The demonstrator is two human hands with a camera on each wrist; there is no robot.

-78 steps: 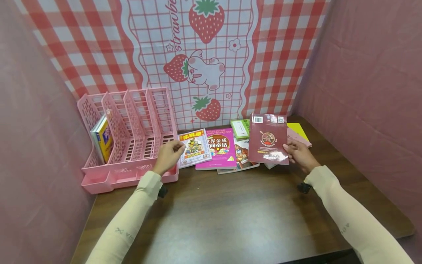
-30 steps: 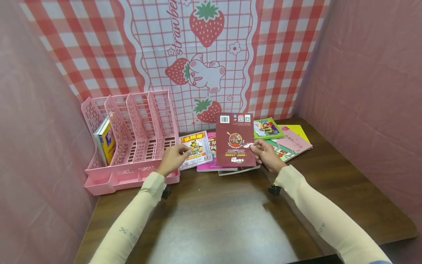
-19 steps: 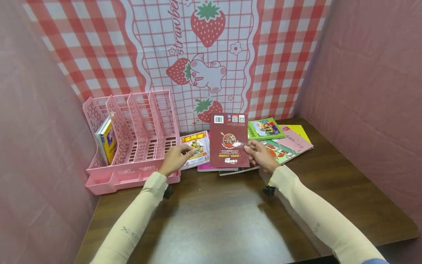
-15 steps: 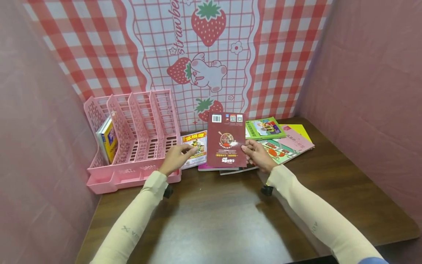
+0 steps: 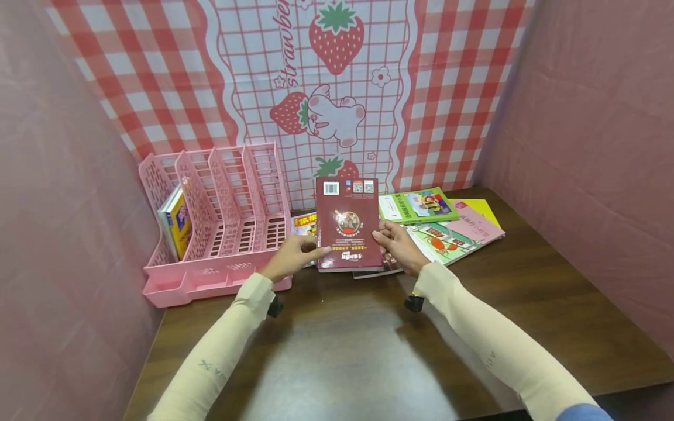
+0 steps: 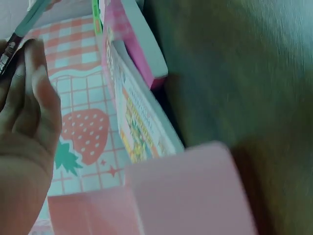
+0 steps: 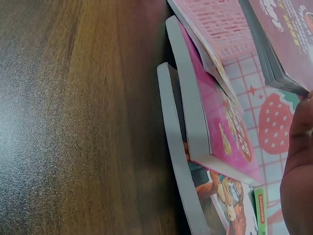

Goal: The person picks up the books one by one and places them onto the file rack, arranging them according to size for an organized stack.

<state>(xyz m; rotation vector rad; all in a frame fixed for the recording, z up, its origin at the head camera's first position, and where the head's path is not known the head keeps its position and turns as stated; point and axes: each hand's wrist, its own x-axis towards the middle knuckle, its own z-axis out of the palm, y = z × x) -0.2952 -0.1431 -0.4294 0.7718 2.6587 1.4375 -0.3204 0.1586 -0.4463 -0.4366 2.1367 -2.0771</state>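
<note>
A maroon book (image 5: 347, 225), its back cover with barcode towards me, is held up over the other books. My right hand (image 5: 400, 248) grips its right edge, thumb on the cover. At the lower left edge is my left hand (image 5: 292, 256), its thumb lying over the cover and its fingers at the edge. The right wrist view shows the book's page edges (image 7: 266, 54) well above the pile. In the left wrist view my left hand (image 6: 29, 122) reaches to the book's dark edge (image 6: 11, 51). Behind the maroon book, a comic-style book (image 5: 304, 223) is mostly hidden.
A pink file rack (image 5: 210, 263) with several slots stands at the left, books (image 5: 176, 225) in its leftmost slot. A magenta book (image 7: 195, 107), a green book (image 5: 421, 204), a pink book (image 5: 476, 225) and a yellow one (image 5: 487, 209) lie along the back of the wooden table (image 5: 337, 345).
My right hand has carried the maroon book leftwards from the right-hand pile, uncovering the green and pink books. My left hand has moved slightly right and now meets the book's left edge.
</note>
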